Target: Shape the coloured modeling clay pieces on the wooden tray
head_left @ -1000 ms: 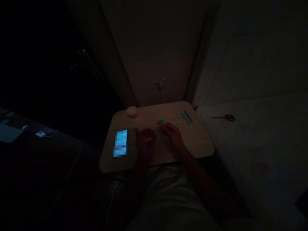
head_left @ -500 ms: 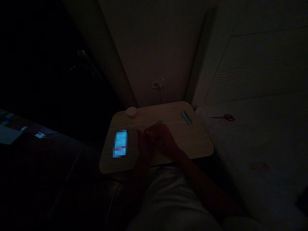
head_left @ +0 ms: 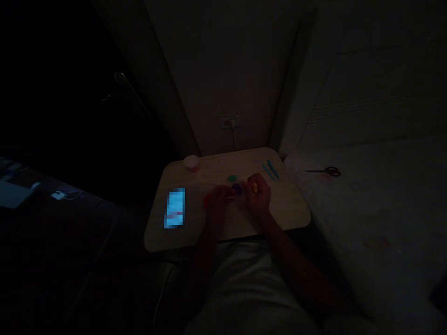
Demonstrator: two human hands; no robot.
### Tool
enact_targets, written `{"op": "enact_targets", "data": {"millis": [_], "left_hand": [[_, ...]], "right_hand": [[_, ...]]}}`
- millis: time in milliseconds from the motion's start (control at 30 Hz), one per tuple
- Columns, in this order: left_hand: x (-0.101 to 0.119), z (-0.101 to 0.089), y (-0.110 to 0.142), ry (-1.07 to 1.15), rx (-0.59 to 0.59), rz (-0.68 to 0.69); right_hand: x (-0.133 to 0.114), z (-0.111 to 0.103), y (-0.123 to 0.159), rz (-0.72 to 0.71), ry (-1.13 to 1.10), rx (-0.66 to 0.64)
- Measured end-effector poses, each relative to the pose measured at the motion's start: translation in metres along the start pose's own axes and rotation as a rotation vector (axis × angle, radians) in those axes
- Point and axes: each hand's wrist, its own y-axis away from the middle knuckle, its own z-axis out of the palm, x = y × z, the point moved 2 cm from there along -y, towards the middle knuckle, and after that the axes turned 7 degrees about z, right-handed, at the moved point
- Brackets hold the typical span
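Note:
Over the middle of the table my right hand is closed around a small yellow-orange lump, which looks like modelling clay. My left hand is bent, its fingers together and pointing right; what they grip is too dark to make out. Between the two hands is a small dark purple round thing, close to the left fingertips. A red piece shows at the left side of my left hand. Just beyond the hands lies a flat green lump on the tabletop.
On the wooden table, a lit phone lies left, a pale cup stands at the back left, and two blue-green sticks lie at the right. Scissors rest on the pale surface beside it. A wall socket holds a plug.
My hands came together over an orange lump, then parted. The lump went from my left hand to my right, which moved right. The purple thing and red piece now show.

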Motion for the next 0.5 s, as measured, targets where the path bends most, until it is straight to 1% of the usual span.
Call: {"op": "enact_targets", "data": {"millis": [67,233,333,433,500], "left_hand": [[0.001,-0.003,-0.001,-0.032,-0.008,0.037],[0.0,-0.002,0.0,-0.055,-0.013,0.048],[-0.001,0.001,0.002,-0.056,-0.023,0.062],[0.0,0.002,0.003,-0.086,-0.029,0.092],[0.001,0.0,0.003,-0.106,-0.013,0.102]], "right_hand": [[0.002,0.0,0.0,0.13,-0.127,0.049],[0.005,0.012,0.0,0.43,-0.5,-0.004],[0.002,0.02,0.003,0.558,-0.629,-0.062],[-0.002,0.023,0.006,0.663,-0.728,-0.085],[-0.003,0.025,0.006,0.735,-0.796,-0.145]]}}
